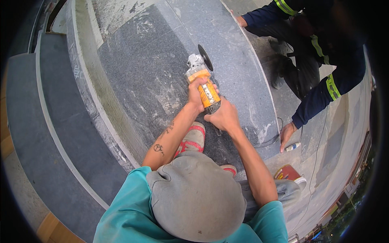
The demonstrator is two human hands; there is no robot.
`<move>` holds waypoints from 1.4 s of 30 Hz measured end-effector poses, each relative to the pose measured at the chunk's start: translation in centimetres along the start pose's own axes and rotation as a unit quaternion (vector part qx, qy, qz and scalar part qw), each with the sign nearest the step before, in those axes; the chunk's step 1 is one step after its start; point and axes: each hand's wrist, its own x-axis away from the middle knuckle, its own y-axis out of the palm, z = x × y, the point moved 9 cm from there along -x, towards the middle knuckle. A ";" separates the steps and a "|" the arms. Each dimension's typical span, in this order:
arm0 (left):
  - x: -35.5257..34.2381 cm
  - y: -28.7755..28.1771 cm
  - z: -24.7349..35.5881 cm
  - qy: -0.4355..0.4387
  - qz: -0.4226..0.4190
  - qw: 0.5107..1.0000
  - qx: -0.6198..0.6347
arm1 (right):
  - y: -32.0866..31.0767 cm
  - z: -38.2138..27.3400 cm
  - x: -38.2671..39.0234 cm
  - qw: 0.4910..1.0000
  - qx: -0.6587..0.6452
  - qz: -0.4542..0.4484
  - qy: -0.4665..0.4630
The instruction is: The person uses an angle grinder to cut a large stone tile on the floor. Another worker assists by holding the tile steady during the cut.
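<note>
A yellow angle grinder (209, 94) with a silver gear head is held over the dark grey stone slab (142, 69). Its thin black cutting disc (206, 58) stands on edge at the far end; whether it touches the stone I cannot tell. My left hand (196, 92) wraps round the front of the grinder's body, just behind the gear head. Behind it, my right hand (225, 116) grips the dark rear end of the tool. My shoe (194, 137), beige with red, rests on the slab below the grinder.
A person in dark clothes with reflective bands (333, 87) crouches at right, one hand (287, 136) low by the slab's edge and another (242, 21) farther up. Nearby lie a small white bottle (292, 146), a red-brown bucket (287, 173) and a cord (318, 141). Dark steps (60, 89) descend at left.
</note>
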 end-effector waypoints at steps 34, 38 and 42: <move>0.6 0.5 -0.4 0.010 -0.007 1.000 0.015 | -0.2 0.2 0.7 1.000 0.006 -0.004 0.003; 1.2 0.5 -0.6 0.011 -0.003 1.000 -0.002 | -0.2 0.3 1.1 1.000 0.004 -0.015 0.005; 1.7 0.7 -1.0 0.006 0.000 1.000 -0.002 | -0.2 0.5 1.5 1.000 0.006 -0.011 -0.010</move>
